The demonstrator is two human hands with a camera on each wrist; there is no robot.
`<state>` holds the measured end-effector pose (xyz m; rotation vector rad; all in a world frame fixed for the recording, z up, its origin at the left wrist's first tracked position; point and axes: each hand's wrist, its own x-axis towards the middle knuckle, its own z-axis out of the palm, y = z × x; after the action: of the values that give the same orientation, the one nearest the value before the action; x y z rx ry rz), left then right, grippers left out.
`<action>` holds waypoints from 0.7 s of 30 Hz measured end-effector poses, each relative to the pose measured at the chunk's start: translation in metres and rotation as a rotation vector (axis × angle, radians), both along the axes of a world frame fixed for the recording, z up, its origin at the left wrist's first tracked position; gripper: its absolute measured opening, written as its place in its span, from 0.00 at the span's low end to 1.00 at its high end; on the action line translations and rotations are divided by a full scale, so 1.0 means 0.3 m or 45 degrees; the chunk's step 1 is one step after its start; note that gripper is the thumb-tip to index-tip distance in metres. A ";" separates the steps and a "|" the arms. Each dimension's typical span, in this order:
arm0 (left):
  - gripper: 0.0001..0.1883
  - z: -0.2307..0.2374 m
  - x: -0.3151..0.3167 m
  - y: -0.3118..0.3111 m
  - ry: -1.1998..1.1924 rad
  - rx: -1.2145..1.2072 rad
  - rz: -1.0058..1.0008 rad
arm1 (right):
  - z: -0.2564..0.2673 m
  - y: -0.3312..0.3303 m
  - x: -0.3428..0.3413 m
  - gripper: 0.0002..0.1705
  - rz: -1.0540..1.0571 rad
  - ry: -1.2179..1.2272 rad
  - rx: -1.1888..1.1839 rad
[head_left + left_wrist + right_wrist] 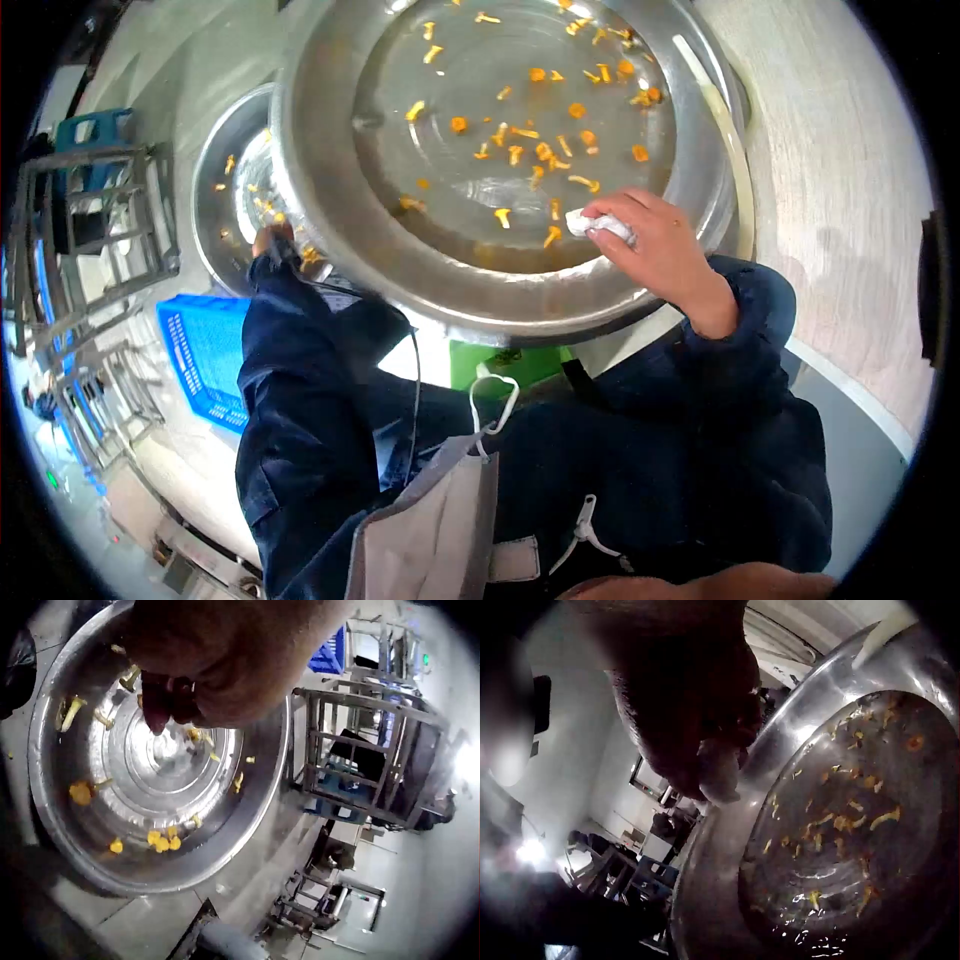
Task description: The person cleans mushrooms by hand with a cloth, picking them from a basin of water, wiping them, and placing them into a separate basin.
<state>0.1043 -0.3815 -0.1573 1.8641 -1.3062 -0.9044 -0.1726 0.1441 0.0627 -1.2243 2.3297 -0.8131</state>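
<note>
My right hand grips a crumpled white wad, like tissue or cloth, above the near right edge of a large metal basin. Small orange-yellow mushrooms lie scattered in the water of that basin. In the right wrist view, the wad shows under dark, shaded fingers. My left hand reaches over a smaller metal basin, fingers pointing down. Several mushrooms, one with a broad cap, lie in it. I cannot tell whether the left fingers hold anything, as the hand hides them.
A pale hose hangs over the large basin's right rim, beside a light wall. Left of my body stands a blue plastic crate. A green object sits below the large basin. Metal frames stand farther left.
</note>
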 end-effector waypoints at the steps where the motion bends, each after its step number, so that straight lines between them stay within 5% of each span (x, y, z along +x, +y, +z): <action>1: 0.13 -0.011 0.033 0.011 -0.133 -0.008 0.061 | 0.014 -0.004 -0.006 0.12 -0.016 0.042 0.000; 5: 0.15 0.036 -0.026 0.013 -0.577 -0.523 0.245 | 0.075 0.004 -0.073 0.11 -0.149 0.075 0.056; 7: 0.16 0.140 -0.170 -0.047 -0.317 -0.872 -0.050 | 0.104 0.011 -0.089 0.11 -0.265 0.060 0.051; 8: 0.20 0.171 -0.230 -0.153 0.167 -0.762 -0.356 | 0.112 0.016 -0.094 0.11 -0.252 0.108 0.056; 9: 0.22 0.383 -0.449 0.089 0.410 -0.665 -0.584 | 0.115 0.026 -0.101 0.11 -0.243 0.156 0.063; 11: 0.18 0.529 -0.681 0.369 0.311 -0.303 -1.233 | 0.125 0.044 -0.101 0.11 -0.235 0.178 0.037; 13: 0.18 0.327 -0.752 0.502 0.342 0.088 -2.063 | 0.124 0.054 -0.102 0.11 -0.228 0.168 -0.011; 15: 0.18 0.326 -0.858 0.808 -0.997 0.840 -2.172 | 0.130 0.075 -0.107 0.11 -0.216 0.200 -0.041; 17: 0.22 0.059 -0.735 0.889 -1.163 0.221 -2.574 | 0.124 0.099 -0.110 0.11 -0.210 0.285 -0.076; 18: 0.21 0.096 -0.697 0.976 -1.257 0.127 -2.573 | 0.121 0.112 -0.104 0.11 -0.217 0.320 -0.092; 20: 0.16 -0.041 -0.627 0.976 -0.959 0.380 -2.682 | 0.118 0.130 -0.097 0.11 -0.220 0.322 -0.109; 21: 0.14 0.026 -0.626 1.006 -0.669 0.871 -2.401 | 0.106 0.138 -0.089 0.11 -0.218 0.333 -0.124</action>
<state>-0.0835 -0.0798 -0.1496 0.6300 -3.4648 -1.8769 -0.1992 0.1854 0.0946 -1.2493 2.6629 -0.8776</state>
